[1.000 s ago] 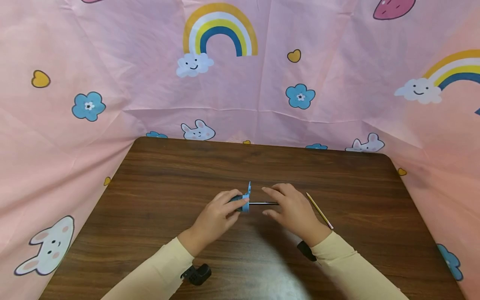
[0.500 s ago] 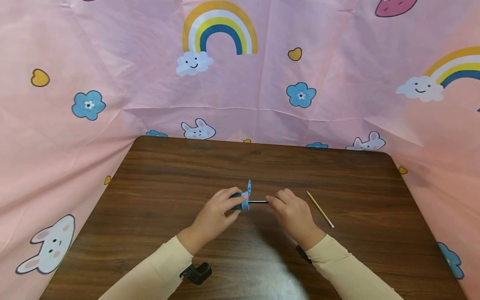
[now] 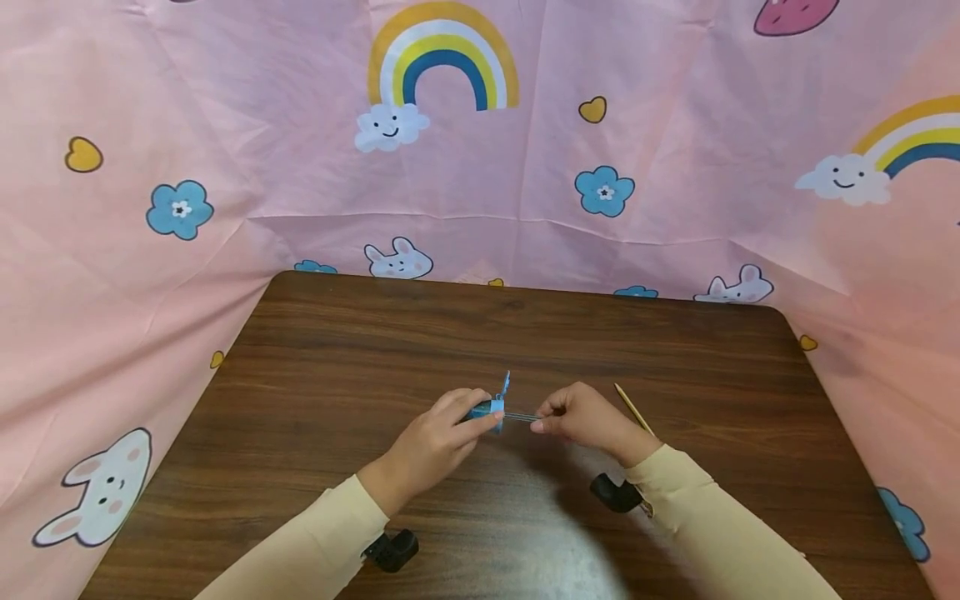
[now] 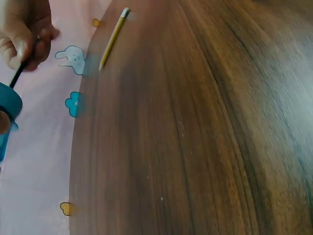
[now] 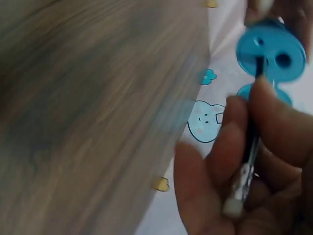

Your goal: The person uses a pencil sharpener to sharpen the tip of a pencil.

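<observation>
My left hand point(image 3: 433, 440) grips a small blue sharpener point(image 3: 497, 406) with a dark body, its round lid flipped up. With thumb and fingers my right hand point(image 3: 592, 421) pinches a dark pencil point(image 3: 521, 417) lying level between the hands. In the right wrist view the blue top point(image 5: 272, 51) shows holes of different sizes, and the pencil point(image 5: 251, 142), with a silver band and pale eraser, reaches the top at one of them. The left wrist view catches the blue rim point(image 4: 10, 102) and the right hand point(image 4: 27, 36) on the pencil.
A yellow pencil point(image 3: 633, 408) with a white end lies on the brown wooden table point(image 3: 360, 333), just beyond the right wrist. Patterned pink cloth point(image 3: 480, 183) hangs around the back and sides. Each wrist carries a black device point(image 3: 617, 493).
My right hand has gone from open fingers by the dark pencil to pinching it, and its wrist has turned. The blue sharpener has dipped slightly towards me and tilted.
</observation>
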The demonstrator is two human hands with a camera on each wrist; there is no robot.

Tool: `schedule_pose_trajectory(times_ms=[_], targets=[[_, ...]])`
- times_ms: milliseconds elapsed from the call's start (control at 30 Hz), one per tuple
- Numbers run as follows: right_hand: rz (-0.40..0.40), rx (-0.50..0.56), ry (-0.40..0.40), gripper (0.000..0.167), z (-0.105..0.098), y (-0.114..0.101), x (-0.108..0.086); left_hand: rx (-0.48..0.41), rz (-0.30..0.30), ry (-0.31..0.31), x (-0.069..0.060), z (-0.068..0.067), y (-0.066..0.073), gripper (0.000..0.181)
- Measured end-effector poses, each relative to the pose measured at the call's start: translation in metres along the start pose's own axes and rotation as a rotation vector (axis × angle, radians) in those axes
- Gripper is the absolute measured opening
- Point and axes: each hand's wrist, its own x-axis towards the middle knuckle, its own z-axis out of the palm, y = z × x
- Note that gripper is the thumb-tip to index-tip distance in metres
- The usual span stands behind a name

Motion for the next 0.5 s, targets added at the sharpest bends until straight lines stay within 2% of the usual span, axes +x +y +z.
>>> schedule_pose_trajectory(times_ms=[67,133,200,300,400,500], targets=[[-0.043,-0.147,0.086,0.020,0.005,-0.002,0.000,-0.032,-0.056,0.005,0.001,0.001,-0.001,0.048],[-0.120,-0.326,0.195,0.031,0.010,-0.004,-0.002,-0.061,-0.118,0.011,0.002,0.000,-0.002,0.046],[-0.236,-0.486,0.321,0.044,0.015,-0.002,-0.003,-0.067,-0.169,0.017,0.003,-0.001,-0.003,0.045],[-0.468,-0.679,0.526,0.055,0.019,0.005,-0.004,-0.085,-0.238,0.016,0.006,-0.004,-0.004,0.048],[-0.689,-0.774,0.673,0.043,0.022,0.016,-0.001,-0.116,-0.307,0.000,0.009,-0.007,-0.003,0.049],[-0.822,-0.807,0.752,0.016,0.024,0.022,0.003,-0.166,-0.374,-0.030,0.013,-0.010,-0.001,0.048]])
